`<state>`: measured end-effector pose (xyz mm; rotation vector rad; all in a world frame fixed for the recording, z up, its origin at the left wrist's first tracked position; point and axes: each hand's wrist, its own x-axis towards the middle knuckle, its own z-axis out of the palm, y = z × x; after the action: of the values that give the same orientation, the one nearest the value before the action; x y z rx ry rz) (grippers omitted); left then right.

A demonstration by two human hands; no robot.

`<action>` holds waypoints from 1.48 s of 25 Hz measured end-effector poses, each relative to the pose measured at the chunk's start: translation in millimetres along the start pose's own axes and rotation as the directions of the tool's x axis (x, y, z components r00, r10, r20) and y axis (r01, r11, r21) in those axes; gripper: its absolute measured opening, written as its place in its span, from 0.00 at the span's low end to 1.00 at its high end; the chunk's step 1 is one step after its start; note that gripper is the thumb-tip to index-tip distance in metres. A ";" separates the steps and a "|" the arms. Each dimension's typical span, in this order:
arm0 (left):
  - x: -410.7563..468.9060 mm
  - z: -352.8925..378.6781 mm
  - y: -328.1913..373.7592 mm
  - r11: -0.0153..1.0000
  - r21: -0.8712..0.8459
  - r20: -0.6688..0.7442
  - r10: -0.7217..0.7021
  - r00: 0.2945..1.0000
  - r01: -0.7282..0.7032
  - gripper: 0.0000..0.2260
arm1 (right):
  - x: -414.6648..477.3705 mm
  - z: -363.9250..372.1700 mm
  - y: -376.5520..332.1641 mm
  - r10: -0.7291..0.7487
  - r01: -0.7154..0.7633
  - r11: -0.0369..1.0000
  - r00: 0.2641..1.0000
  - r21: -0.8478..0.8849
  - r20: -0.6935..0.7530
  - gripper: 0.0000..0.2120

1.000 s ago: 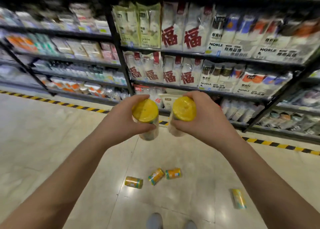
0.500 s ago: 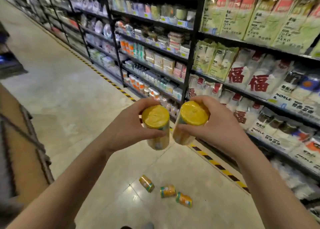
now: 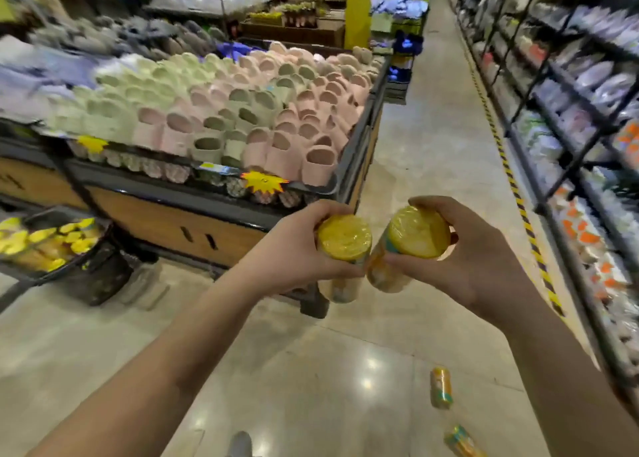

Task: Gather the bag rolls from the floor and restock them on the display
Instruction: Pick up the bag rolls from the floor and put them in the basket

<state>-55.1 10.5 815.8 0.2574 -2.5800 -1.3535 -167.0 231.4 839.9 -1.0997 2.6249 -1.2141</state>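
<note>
My left hand [image 3: 294,252] grips a yellow bag roll [image 3: 344,240] upright, its round end facing me. My right hand [image 3: 473,259] grips a second yellow bag roll [image 3: 416,233], tilted, right beside the first. Two more rolls lie on the floor at the lower right: one bag roll [image 3: 441,387] further out and another bag roll [image 3: 461,442] near the bottom edge. A black display basket [image 3: 103,249] at the far left holds several yellow rolls [image 3: 52,238] standing on end.
A wood-fronted display table [image 3: 193,221] heaped with pink and green slippers [image 3: 262,117] stands ahead on the left. Dark wire shelving [image 3: 581,152] lines the right side, with yellow-black floor tape [image 3: 511,176] along it. The tiled aisle [image 3: 425,166] runs between them.
The view has swung left from the shelving to the slipper table and the basket. Both hands still hold their rolls together in front of me. The floor rolls now lie at the lower right.
</note>
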 end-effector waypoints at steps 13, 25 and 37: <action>-224.3 -337.9 -192.8 0.915 0.036 -0.571 -0.310 0.760 0.401 0.37 | 127.4 354.8 -305.9 -0.442 0.354 0.895 0.783 0.270 0.438 0.37; -239.9 -518.3 -355.6 0.808 -0.109 -0.736 -0.457 0.499 0.579 0.38 | 269.0 599.2 -458.3 -0.647 0.494 0.757 0.473 0.428 0.598 0.34; -155.6 -729.7 -512.2 0.728 -0.182 -0.742 -0.543 0.393 0.661 0.33 | 467.7 798.6 -583.7 -0.633 0.543 0.736 0.341 0.404 0.695 0.37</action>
<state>319.2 -812.6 779.6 1.5781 -1.8367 -0.8653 79.6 -833.8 797.8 -2.0688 1.4376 -0.5714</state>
